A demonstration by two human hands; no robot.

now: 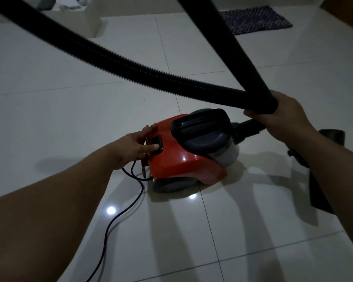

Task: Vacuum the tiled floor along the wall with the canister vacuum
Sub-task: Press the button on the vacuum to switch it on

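red canister vacuum (pixel 177 157): on the tiled floor (pixel 69 82), centre. left hand (pixel 137 144): fingers straight, one fingertip pressing the black button (pixel 157 145). right hand (pixel 283 117): curled round the black tube (pixel 243 64), ribbed hose (pixel 110 55) beside. cord (pixel 118 216) trails near. mat (pixel 255 19) far right.

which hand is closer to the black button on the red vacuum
Left. The left hand has a finger on the button. The right hand is off to the vacuum's far side, gripping the black tube.
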